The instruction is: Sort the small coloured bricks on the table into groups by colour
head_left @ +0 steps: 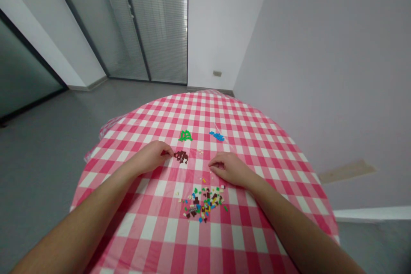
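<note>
My left hand [158, 156] is at the left edge of a small pile of dark brown toy bricks [181, 157], its thumb and forefinger pinched together at the bricks. Whatever those fingertips hold is too small to make out. To the right, my right hand [228, 168] hovers low over the cloth with its fingertips pressed together; what they hold, if anything, is hidden. Beyond the hands lie a group of green bricks [185, 135] and a group of blue bricks [217, 136]. A few cream pieces [200, 151] sit between the hands. Nearer to me spreads a mixed heap of coloured bricks [205, 203].
A red-and-white checked cloth [257, 231] covers the round table. Beyond it stand glass partitions with blinds [160, 21], a white wall [321, 51] on the right, and grey floor [41, 154] on the left. A strip of brown tape [348, 171] is on the right wall.
</note>
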A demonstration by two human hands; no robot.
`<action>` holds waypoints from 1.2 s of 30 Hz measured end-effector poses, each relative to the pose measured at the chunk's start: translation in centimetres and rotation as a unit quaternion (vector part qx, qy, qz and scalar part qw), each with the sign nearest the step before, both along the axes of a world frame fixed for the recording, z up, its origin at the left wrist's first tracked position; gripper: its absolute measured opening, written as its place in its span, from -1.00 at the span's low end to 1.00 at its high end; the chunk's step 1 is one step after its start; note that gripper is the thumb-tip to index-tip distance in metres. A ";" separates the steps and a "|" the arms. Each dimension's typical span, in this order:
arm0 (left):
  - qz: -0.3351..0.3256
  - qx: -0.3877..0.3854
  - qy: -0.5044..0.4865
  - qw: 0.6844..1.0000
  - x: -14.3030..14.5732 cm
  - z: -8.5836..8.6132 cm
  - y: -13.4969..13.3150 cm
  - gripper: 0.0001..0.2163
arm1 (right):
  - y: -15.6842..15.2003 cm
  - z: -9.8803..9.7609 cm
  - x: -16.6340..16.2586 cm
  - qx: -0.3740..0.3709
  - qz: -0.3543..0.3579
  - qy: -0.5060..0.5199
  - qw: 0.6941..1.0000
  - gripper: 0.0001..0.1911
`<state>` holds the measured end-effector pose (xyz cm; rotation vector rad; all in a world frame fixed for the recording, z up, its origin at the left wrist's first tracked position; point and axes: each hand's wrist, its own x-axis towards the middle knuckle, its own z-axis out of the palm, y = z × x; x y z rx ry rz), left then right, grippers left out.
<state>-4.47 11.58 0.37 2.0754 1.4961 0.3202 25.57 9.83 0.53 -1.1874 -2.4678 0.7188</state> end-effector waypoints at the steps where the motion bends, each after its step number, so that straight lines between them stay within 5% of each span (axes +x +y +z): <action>1: 0.000 0.000 0.002 1.000 0.0 0.0 0.0 -0.79 | 0.0 0.0 0.0 0.002 -0.002 -0.003 1.000 -0.82; 13: 0.017 0.016 -0.008 1.000 -0.2 -0.4 0.0 -0.81 | 1.6 -0.7 1.5 0.082 -0.164 -0.001 0.983 -0.90; 25: 0.036 0.008 0.017 0.999 0.1 0.6 -0.2 -0.83 | -0.1 -0.8 -1.1 0.066 -0.053 -0.009 0.996 -0.88; 36: 0.037 0.018 0.015 0.999 0.5 0.9 -0.5 -0.88 | 0.1 -0.5 -0.3 0.068 -0.050 -0.026 0.996 -0.84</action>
